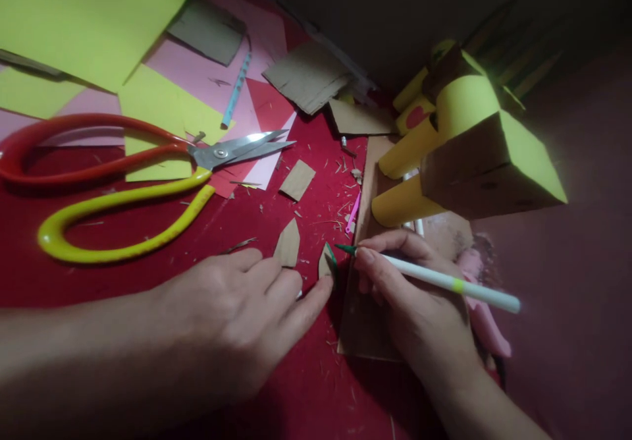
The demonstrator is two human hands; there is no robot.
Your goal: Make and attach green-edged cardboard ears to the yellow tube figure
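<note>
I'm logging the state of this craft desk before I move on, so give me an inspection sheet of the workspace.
Surface: red table, strewn with fine cardboard shavings.
Job's things: small pointed cardboard piece, its edge marked green; white marker pen with a green tip at that edge.
Clutter: large scissors with red and yellow handles, blades shut; a second pointed cardboard piece; yellow paper sheets; cardboard scraps; yellow-covered cardboard model.
Hands: left hand flat, a fingertip pinning the small piece; right hand gripping the pen.
Cables: nothing seen.
Surroundings: dark, nothing made out.
</note>
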